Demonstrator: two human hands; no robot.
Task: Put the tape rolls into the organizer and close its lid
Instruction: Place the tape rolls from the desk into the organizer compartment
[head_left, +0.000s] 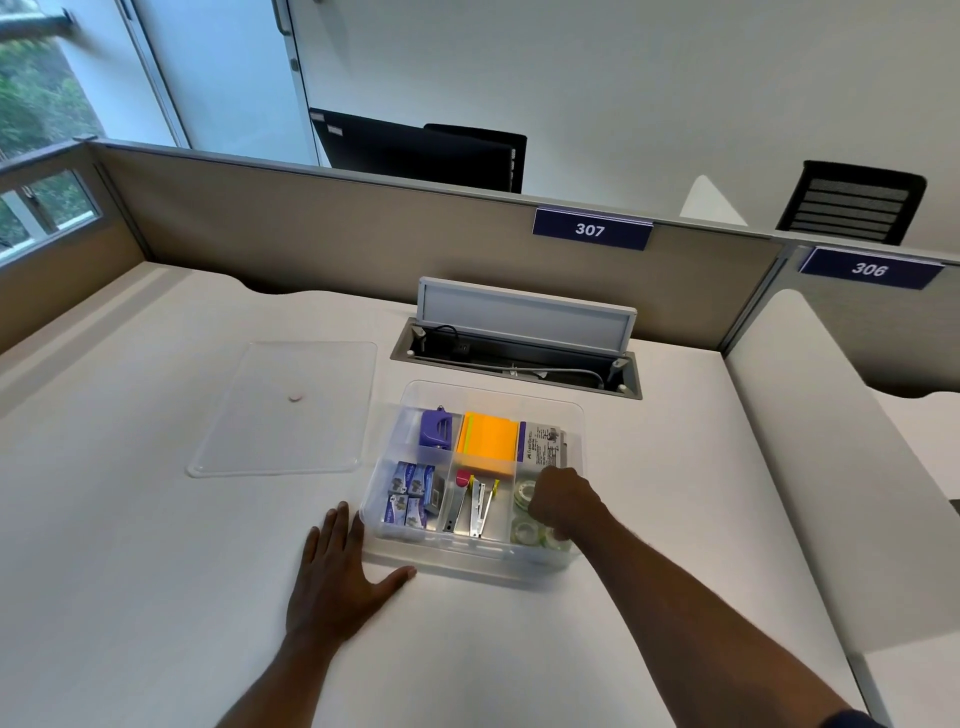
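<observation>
A clear plastic organizer (575, 415) stands open on the white desk, split into compartments. Several clear tape rolls (524, 492) lie in its front right compartment. My right hand (563, 501) is down in that compartment with its fingers curled among the rolls; whether it grips one is hidden by the hand. My left hand (340, 577) lies flat on the desk with fingers spread, touching the organizer's front left corner. The clear lid (285, 410) lies flat on the desk to the left of the organizer.
Other compartments hold a purple hole punch (436, 427), orange sticky notes (488, 441), staple boxes (410, 493) and staplers (472, 506). An open cable hatch (519, 353) sits just behind the organizer. Cubicle partitions (337, 223) bound the desk at the back and right.
</observation>
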